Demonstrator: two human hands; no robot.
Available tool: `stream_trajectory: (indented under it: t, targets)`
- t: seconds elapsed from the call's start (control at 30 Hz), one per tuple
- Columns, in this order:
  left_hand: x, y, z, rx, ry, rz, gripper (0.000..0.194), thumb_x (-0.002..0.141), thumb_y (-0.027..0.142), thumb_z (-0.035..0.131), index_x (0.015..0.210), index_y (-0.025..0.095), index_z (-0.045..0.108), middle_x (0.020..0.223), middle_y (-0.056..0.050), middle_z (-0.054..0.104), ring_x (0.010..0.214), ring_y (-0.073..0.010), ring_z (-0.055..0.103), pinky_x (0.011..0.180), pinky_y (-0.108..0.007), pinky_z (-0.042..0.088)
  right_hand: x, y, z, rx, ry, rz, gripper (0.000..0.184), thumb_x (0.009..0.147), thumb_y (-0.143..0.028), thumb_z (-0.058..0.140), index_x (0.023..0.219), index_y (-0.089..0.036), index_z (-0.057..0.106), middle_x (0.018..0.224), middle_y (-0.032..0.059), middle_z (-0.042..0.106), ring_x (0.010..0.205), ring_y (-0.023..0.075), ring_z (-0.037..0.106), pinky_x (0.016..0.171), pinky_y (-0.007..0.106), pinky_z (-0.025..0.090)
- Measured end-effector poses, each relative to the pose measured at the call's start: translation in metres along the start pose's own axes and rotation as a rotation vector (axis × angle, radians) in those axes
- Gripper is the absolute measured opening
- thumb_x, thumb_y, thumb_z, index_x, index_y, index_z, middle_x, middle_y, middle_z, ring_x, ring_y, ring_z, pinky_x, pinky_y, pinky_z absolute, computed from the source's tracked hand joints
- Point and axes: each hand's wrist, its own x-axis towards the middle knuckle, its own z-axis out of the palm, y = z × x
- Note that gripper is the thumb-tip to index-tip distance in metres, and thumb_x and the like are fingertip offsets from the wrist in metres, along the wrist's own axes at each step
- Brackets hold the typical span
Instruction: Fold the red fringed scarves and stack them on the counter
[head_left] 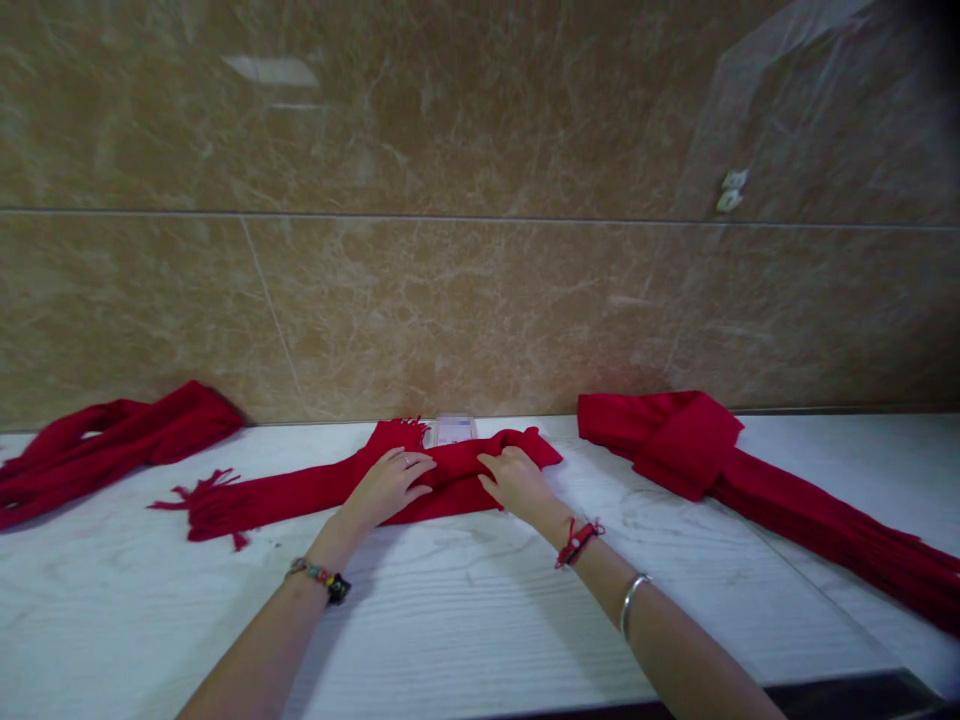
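Observation:
A red scarf (300, 492) with fringed ends lies partly folded in front of me, its left end stretched out flat. My left hand (388, 487) rests on the folded part, fingers extended and the thumb apart from them. To its right, my right hand (517, 484) has its fingers bent over a raised fold of the same scarf, gripping the cloth. Behind the scarf, against the wall, a small pale printed packet or card (455, 430) is partly covered by the fabric. Both fingertip areas touch red cloth.
Another red scarf (127, 440) lies loosely bunched at the left. A third red scarf (675, 440), folded over at one end, trails toward the right edge. The white wood-grain tabletop (450, 620) meets a brown marbled wall (450, 300). A dark gap shows at the lower right.

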Motion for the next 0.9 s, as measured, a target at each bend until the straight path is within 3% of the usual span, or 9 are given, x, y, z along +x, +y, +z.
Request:
stream_trajectory:
  t: [0.1,0.2,0.33,0.43,0.6,0.73,0.9]
  targets:
    - [-0.001,0.000,0.001,0.051,0.003,0.059,0.025,0.083,0.011,0.044,0.099,0.017,0.062,0.092,-0.006,0.068,0.084,-0.0148,0.061,0.080,-0.030,0.045,0.008,-0.005,0.008,-0.067,-0.064,-0.024,0.018,0.082,-0.025,0.049,0.092,-0.015,0.061,0.079,0.0090,0.065,0.081,0.0219,0.056,0.075,0.034,0.037]
    - [-0.002,0.000,-0.002,0.102,0.079,0.069,0.026,0.083,0.007,0.041,0.094,0.014,0.063,0.083,-0.006,0.068,0.076,-0.0155,0.062,0.073,-0.029,0.048,0.016,-0.007,0.015,-0.078,-0.087,-0.052,0.018,0.084,-0.015,0.044,0.079,-0.015,0.062,0.076,0.0078,0.064,0.076,0.0193,0.057,0.073,0.034,0.034]
    - [0.000,0.004,-0.012,0.109,0.138,0.074,0.019,0.080,0.007,0.047,0.083,0.014,0.064,0.075,-0.005,0.065,0.073,-0.0162,0.060,0.072,-0.030,0.047,0.021,-0.004,0.015,0.060,0.029,-0.002,0.017,0.084,-0.015,0.046,0.077,-0.015,0.062,0.079,0.0056,0.063,0.079,0.0175,0.055,0.075,0.033,0.034]
    - [0.002,0.009,-0.016,0.084,0.109,0.050,0.013,0.077,0.009,0.053,0.083,0.014,0.063,0.076,-0.006,0.064,0.075,-0.0171,0.059,0.070,-0.029,0.047,0.017,-0.001,0.008,0.241,0.116,0.031,0.010,0.080,-0.017,0.054,0.076,-0.017,0.064,0.082,0.0042,0.063,0.084,0.0176,0.053,0.077,0.032,0.035]
    - [0.001,0.014,-0.010,-0.024,0.006,0.083,0.013,0.079,0.013,0.054,0.088,0.017,0.063,0.082,-0.005,0.066,0.074,-0.0165,0.060,0.068,-0.028,0.047,0.008,0.005,-0.003,0.505,0.057,-0.019,0.006,0.074,-0.014,0.060,0.070,-0.017,0.064,0.076,0.0024,0.064,0.075,0.0140,0.056,0.070,0.026,0.041]
    - [0.001,0.017,-0.005,-0.164,0.074,0.027,0.022,0.077,0.004,0.049,0.090,0.016,0.062,0.087,-0.006,0.066,0.080,-0.0161,0.061,0.072,-0.027,0.048,0.006,0.005,-0.004,0.509,-0.015,0.020,0.008,0.074,-0.011,0.058,0.072,-0.017,0.064,0.071,0.0018,0.065,0.067,0.0134,0.057,0.065,0.025,0.042]
    - [0.007,0.027,-0.008,-0.507,0.159,-0.162,0.013,0.070,0.003,0.058,0.074,0.015,0.061,0.072,-0.001,0.064,0.066,-0.0112,0.060,0.063,-0.021,0.048,0.003,0.001,-0.002,0.423,0.026,-0.001,0.017,0.075,-0.007,0.056,0.086,-0.016,0.065,0.076,0.0031,0.066,0.073,0.0147,0.057,0.074,0.030,0.040]
